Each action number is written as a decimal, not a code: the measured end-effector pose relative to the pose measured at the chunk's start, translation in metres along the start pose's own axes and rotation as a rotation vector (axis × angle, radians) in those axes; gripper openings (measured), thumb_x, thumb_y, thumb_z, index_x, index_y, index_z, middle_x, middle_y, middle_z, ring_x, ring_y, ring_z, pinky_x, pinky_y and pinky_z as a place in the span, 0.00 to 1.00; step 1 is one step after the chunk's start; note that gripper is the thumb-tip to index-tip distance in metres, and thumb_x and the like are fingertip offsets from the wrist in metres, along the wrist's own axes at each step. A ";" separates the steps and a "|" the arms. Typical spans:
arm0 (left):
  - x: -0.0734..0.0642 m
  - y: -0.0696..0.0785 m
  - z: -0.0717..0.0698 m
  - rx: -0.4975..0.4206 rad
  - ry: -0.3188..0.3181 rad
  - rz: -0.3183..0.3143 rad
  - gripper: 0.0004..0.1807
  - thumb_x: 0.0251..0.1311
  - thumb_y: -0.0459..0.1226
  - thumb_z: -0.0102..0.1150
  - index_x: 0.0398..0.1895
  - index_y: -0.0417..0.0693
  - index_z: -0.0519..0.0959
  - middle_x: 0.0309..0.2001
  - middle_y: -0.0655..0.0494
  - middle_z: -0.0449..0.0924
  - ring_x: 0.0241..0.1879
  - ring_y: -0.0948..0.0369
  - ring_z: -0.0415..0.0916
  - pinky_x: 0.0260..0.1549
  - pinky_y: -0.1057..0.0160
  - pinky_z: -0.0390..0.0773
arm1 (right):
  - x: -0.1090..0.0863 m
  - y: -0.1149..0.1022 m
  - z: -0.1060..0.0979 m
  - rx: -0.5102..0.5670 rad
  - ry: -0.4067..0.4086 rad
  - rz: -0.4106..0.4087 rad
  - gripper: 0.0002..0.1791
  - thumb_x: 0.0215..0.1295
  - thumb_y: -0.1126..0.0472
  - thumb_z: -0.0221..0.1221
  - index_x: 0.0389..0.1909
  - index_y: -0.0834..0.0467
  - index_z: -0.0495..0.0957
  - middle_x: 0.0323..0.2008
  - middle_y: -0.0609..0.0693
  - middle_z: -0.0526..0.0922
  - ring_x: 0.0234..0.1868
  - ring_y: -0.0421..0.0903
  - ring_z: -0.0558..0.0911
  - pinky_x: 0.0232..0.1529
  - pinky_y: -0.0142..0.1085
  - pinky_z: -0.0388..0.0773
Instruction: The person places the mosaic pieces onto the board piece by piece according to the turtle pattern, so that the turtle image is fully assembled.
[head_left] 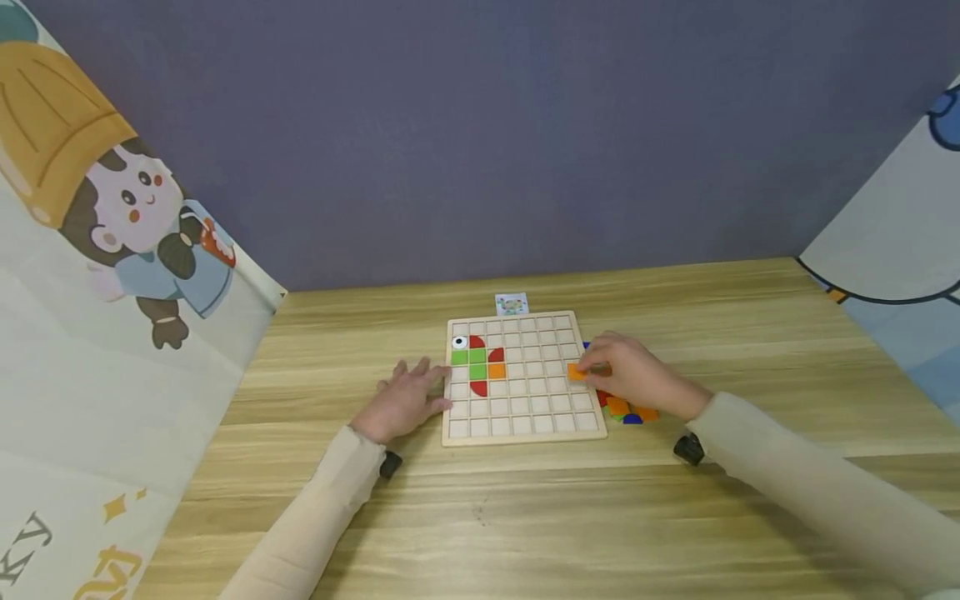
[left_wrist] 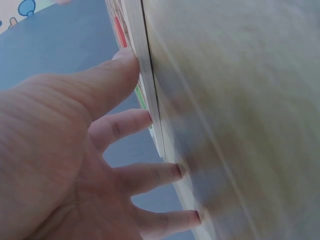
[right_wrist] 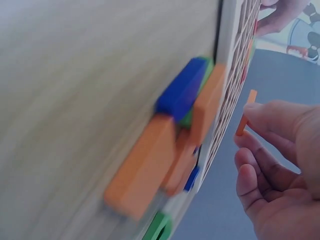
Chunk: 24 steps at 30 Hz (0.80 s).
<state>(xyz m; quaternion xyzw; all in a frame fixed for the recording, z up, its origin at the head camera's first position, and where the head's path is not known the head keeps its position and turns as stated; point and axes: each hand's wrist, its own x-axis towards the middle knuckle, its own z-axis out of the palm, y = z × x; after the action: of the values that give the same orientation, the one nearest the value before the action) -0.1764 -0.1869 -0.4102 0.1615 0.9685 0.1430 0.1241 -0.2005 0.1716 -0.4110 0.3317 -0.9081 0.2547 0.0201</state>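
Observation:
A square wooden grid board [head_left: 535, 407] lies on the table, with green, red and orange tiles and a white eye tile [head_left: 460, 342] set in cells at its left side. My left hand [head_left: 405, 400] rests at the board's left edge, fingers spread; its thumb and index fingertips touch the rim in the left wrist view. Over the board's right edge, my right hand [head_left: 628, 373] pinches an orange square tile [right_wrist: 246, 113] between thumb and fingers. Beside that edge, partly under the hand, lies a pile of loose tiles, among them orange tiles [right_wrist: 141, 167] and a blue tile [right_wrist: 181, 89].
A small picture card [head_left: 512, 304] lies against the board's far edge. Behind the wood-grain table [head_left: 480, 517] stands a dark blue-grey partition [head_left: 480, 150]. Cartoon-printed panels [head_left: 67, 350] flank the table on both sides.

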 end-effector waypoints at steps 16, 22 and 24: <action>0.001 -0.002 0.001 -0.010 -0.008 -0.007 0.33 0.62 0.53 0.54 0.70 0.58 0.61 0.72 0.41 0.47 0.66 0.30 0.42 0.54 0.26 0.48 | 0.054 -0.040 0.031 0.055 -0.135 -0.083 0.08 0.55 0.63 0.68 0.37 0.55 0.87 0.34 0.40 0.80 0.38 0.40 0.76 0.41 0.35 0.76; 0.002 -0.001 0.000 0.003 -0.011 -0.014 0.33 0.62 0.54 0.54 0.70 0.59 0.61 0.72 0.42 0.47 0.66 0.31 0.42 0.54 0.26 0.48 | 0.069 -0.053 0.042 0.046 -0.178 -0.119 0.07 0.55 0.66 0.67 0.36 0.56 0.87 0.32 0.43 0.82 0.36 0.40 0.75 0.38 0.32 0.75; 0.002 0.000 0.000 0.005 -0.013 -0.018 0.33 0.62 0.54 0.53 0.70 0.59 0.62 0.72 0.42 0.47 0.66 0.31 0.42 0.55 0.26 0.48 | 0.072 -0.056 0.045 0.047 -0.178 -0.120 0.07 0.54 0.67 0.67 0.35 0.56 0.87 0.31 0.44 0.82 0.35 0.40 0.75 0.37 0.32 0.75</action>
<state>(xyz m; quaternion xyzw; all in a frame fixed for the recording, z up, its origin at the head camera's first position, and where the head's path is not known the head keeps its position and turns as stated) -0.1782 -0.1864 -0.4104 0.1540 0.9695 0.1384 0.1314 -0.2160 0.0714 -0.4097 0.4072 -0.8786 0.2438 -0.0532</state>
